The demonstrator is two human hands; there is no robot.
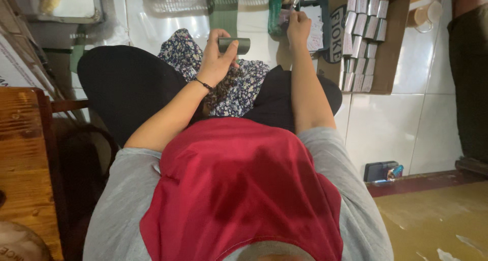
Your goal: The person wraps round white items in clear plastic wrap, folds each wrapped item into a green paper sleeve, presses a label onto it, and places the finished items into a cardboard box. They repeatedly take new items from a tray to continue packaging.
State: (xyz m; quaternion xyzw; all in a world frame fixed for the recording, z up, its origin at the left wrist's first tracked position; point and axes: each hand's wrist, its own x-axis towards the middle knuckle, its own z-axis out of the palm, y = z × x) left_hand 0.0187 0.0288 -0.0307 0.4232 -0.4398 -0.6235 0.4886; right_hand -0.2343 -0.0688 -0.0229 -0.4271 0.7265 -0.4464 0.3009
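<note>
My left hand (217,60) is closed around a small dark grey cylinder-like item (235,45), held above a floral cloth (231,85) on my lap. My right hand (298,27) reaches forward, fingers pinched on small white papers (316,29) lying in a dark tray (314,17) on the white tiled floor. A thin black band circles my left wrist. A red scarf (239,190) hangs over my grey shirt in the foreground.
An open cardboard box (378,37) with several rows of small white packets sits at the right. A green strap (223,11) lies ahead. A wooden table (23,159) stands at the left. A small dark device (381,170) rests by the floor step.
</note>
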